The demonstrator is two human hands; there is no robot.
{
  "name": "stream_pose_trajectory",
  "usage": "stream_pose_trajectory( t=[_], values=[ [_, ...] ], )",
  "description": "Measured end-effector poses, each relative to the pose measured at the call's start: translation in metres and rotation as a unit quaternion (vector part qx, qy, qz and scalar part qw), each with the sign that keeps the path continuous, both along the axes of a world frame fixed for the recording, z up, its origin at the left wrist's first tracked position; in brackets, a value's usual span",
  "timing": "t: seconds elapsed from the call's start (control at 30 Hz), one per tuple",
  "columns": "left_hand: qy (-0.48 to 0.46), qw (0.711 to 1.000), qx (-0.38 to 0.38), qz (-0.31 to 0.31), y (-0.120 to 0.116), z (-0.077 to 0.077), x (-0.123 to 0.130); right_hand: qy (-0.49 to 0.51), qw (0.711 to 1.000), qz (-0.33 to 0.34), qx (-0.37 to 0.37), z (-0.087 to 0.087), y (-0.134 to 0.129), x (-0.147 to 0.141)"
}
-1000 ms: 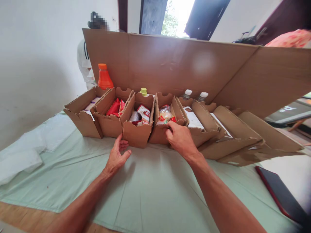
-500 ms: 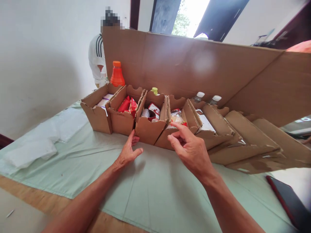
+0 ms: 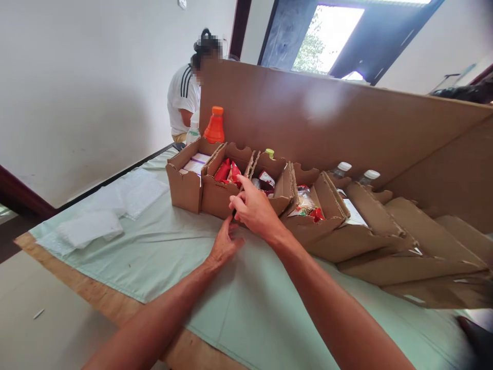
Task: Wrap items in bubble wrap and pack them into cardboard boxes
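Observation:
Several open cardboard boxes stand in a slanting row. My left hand (image 3: 225,244) is low at the front, its fingertips at the seam between the box with red packets (image 3: 217,198) and the box beside it; its fingers are stretched out and it holds nothing visible. Just above, my right hand (image 3: 256,208) reaches across with its index finger extended to the front rim by the red snack packets (image 3: 228,172). Its thumb is apart and the other fingers are curled, partly hidden. The neighbouring box holds a can and a dark red-and-white package (image 3: 266,180).
An orange bottle (image 3: 214,126) and white-capped bottles (image 3: 342,169) stand behind the boxes, before a tall cardboard panel (image 3: 308,113). Bubble wrap (image 3: 142,192) lies left on the green cloth (image 3: 154,267). A person in a white shirt (image 3: 181,97) is at the far left.
My right hand has moved left, from the box with clear and red packets to beside my left hand. My left hand stays at the seam. The view has turned, bringing more floor into sight.

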State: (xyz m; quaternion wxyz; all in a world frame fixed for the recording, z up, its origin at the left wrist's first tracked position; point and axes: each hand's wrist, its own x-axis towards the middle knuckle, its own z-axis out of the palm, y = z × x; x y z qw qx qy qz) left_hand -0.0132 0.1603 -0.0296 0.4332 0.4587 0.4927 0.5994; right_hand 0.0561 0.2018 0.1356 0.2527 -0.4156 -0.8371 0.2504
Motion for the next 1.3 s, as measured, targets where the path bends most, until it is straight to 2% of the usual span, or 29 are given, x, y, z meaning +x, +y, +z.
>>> stream_pose_trajectory(
  t=[0.1,0.23,0.3,0.37,0.43,0.5,0.57,0.63,0.73,0.8,0.87,0.97,1.03,1.1,1.2,1.3],
  values=[
    [-0.03,0.996,-0.02,0.085,-0.019,0.017,-0.008,0.001,0.999,-0.031,-0.021,-0.012,0.015,-0.018],
    [-0.057,0.987,0.002,0.153,-0.079,0.037,-0.024,0.019,0.998,-0.049,-0.017,-0.021,0.012,-0.021],
    [-0.074,0.978,0.002,0.194,-0.115,0.037,-0.033,0.03,0.999,-0.043,-0.009,-0.022,-0.009,-0.015],
    [-0.088,0.968,-0.012,0.236,-0.146,0.03,-0.04,0.039,0.999,-0.027,-0.006,-0.022,-0.044,-0.001],
    [-0.088,0.959,-0.022,0.269,-0.169,0.021,-0.047,0.055,0.998,-0.006,-0.006,-0.022,-0.088,0.025],
    [-0.077,0.955,-0.014,0.287,-0.185,0.016,-0.051,0.083,0.997,0.009,0.003,-0.021,-0.127,0.064],
    [-0.058,0.957,0.001,0.285,-0.194,0.016,-0.051,0.1,0.994,-0.024,0.022,-0.02,-0.154,0.111],
    [-0.035,0.963,0.007,0.267,-0.199,0.019,-0.045,0.106,0.987,-0.112,0.036,-0.021,-0.167,0.161],
    [-0.004,0.978,-0.024,0.207,-0.207,0.022,-0.028,0.164,0.958,-0.233,0.019,-0.03,-0.177,0.228],
    [0.02,0.986,-0.062,0.154,-0.217,0.019,-0.016,0.219,0.945,-0.243,-0.022,-0.045,-0.189,0.261],
    [0.052,0.988,-0.091,0.109,-0.229,0.012,-0.01,0.226,0.948,-0.211,-0.068,-0.067,-0.207,0.282],
    [0.099,0.983,-0.125,0.086,-0.247,0.0,-0.011,0.148,0.967,-0.193,-0.08,-0.107,-0.236,0.284],
    [0.118,0.979,-0.146,0.081,-0.252,-0.006,-0.012,0.076,0.974,-0.199,-0.073,-0.127,-0.245,0.27],
    [0.124,0.978,-0.146,0.079,-0.245,-0.007,-0.008,0.015,0.979,-0.188,-0.08,-0.129,-0.24,0.252],
    [0.13,0.985,-0.093,0.063,-0.207,0.005,0.008,0.005,0.98,-0.191,-0.064,-0.107,-0.205,0.239],
    [0.154,0.988,-0.011,-0.019,-0.148,0.024,0.028,0.039,0.964,-0.262,-0.008,-0.087,-0.159,0.25]
  ],
)
